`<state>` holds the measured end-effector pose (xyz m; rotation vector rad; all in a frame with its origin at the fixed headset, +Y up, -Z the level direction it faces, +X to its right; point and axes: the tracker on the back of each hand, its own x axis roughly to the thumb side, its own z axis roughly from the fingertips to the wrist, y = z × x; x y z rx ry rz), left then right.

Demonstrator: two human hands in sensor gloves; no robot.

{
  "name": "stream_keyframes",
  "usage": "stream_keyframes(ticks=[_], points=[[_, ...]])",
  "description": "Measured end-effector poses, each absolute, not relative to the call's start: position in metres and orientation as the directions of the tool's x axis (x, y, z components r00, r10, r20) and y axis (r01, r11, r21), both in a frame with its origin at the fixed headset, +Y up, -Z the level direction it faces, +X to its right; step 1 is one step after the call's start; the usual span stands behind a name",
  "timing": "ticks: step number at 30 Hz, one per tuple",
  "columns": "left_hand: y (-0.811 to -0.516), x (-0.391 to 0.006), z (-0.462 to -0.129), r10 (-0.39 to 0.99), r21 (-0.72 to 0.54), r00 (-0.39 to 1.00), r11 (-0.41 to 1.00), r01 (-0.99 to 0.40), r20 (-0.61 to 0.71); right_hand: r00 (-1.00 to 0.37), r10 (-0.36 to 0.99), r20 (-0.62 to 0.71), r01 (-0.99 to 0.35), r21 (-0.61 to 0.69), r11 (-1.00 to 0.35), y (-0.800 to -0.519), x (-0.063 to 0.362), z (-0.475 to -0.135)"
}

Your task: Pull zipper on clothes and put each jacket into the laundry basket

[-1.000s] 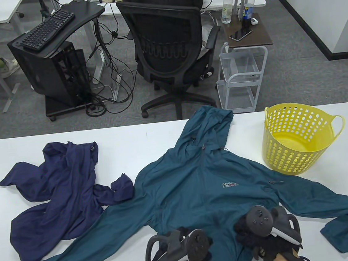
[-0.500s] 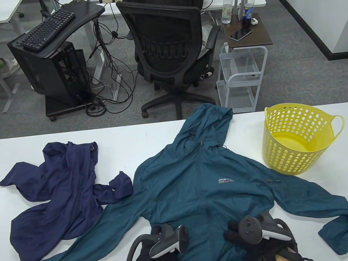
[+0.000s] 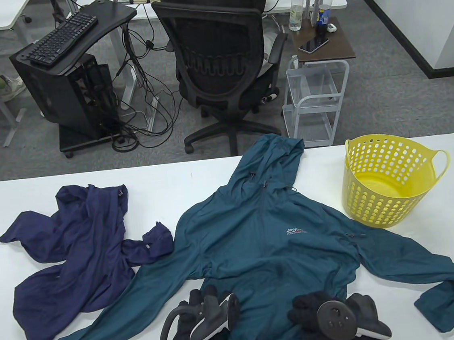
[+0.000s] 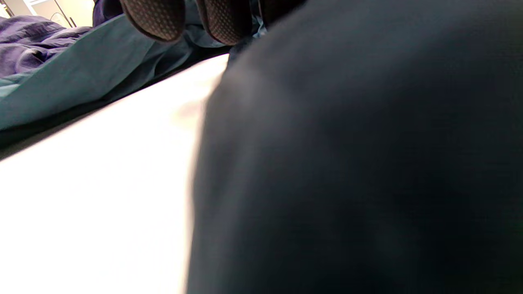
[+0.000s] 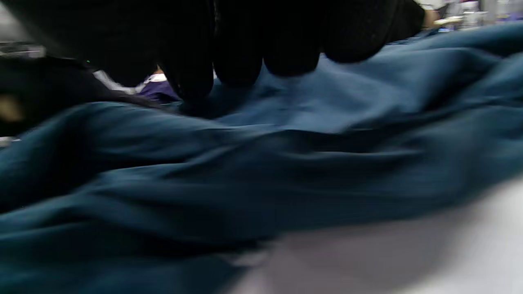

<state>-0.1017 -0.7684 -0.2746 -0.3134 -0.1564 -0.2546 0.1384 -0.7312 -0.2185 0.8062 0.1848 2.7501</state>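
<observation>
On the white tabletop, spread teal zip jacket, both gloved hands, left and right, pressing its bottom hem, grip unclear, yellow plastic laundry basket nearby.

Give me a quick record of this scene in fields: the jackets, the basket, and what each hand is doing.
teal jacket: spread flat at the table's middle, front up, sleeves out to both sides
navy jacket: crumpled on the table's left side, one sleeve end touching the teal jacket
laundry basket: yellow, upright at the table's right, nothing visible inside
left hand: at the teal jacket's bottom hem, left part; grip unclear
right hand: on the hem's right part, fingers down on the fabric; grip unclear
</observation>
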Motion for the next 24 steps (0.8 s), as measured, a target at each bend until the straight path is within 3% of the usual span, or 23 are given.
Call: stream_keyframes(ticks=[3, 6, 9, 11, 13, 14, 17, 21, 24], points=[[-0.768, -0.102, -0.274, -0.22, -0.279, 0.958, 0.923, 0.266, 0.184, -0.818, 0.185, 0.545, -0.043, 0.262, -0.964, -0.745, 0.107, -0.206], [-0.751, -0.104, -0.266, -0.169, -0.238, 0.965, 0.947, 0.215, 0.202, -0.836, -0.04, 0.547, 0.222, 0.27, -0.937, -0.77, 0.091, -0.203], [-0.716, -0.101, -0.245, -0.007, -0.093, 0.967, 0.995, 0.031, 0.255, -0.842, 0.01, 0.54, 0.181, 0.298, -0.937, -0.768, 0.091, -0.202], [-0.702, -0.089, -0.227, 0.082, -0.078, 0.921, 0.995, -0.056, 0.382, -0.835, 0.03, 0.549, 0.164, 0.3, -0.94, -0.768, 0.094, -0.204], [-0.705, -0.072, -0.213, 0.096, -0.164, 0.855, 0.986, -0.013, 0.51, -0.839, 0.048, 0.542, 0.124, 0.276, -0.953, -0.767, 0.098, -0.207], [-0.717, -0.062, -0.208, 0.071, -0.254, 0.841, 0.964, 0.081, 0.536, -0.843, 0.043, 0.536, 0.106, 0.244, -0.964, -0.766, 0.101, -0.208], [-0.748, -0.054, -0.207, -0.067, -0.318, 0.85, 0.91, 0.267, 0.522, -0.849, 0.06, 0.525, 0.049, 0.192, -0.98, -0.762, 0.11, -0.212], [-0.76, -0.058, -0.207, -0.045, -0.507, 0.881, 0.804, 0.312, 0.471, -0.865, 0.186, 0.465, -0.067, 0.262, -0.963, -0.757, 0.132, -0.215], [-0.763, -0.063, -0.207, -0.065, -0.504, 0.878, 0.797, 0.332, 0.475, -0.877, 0.239, 0.418, -0.133, 0.265, -0.955, -0.751, 0.152, -0.218]])
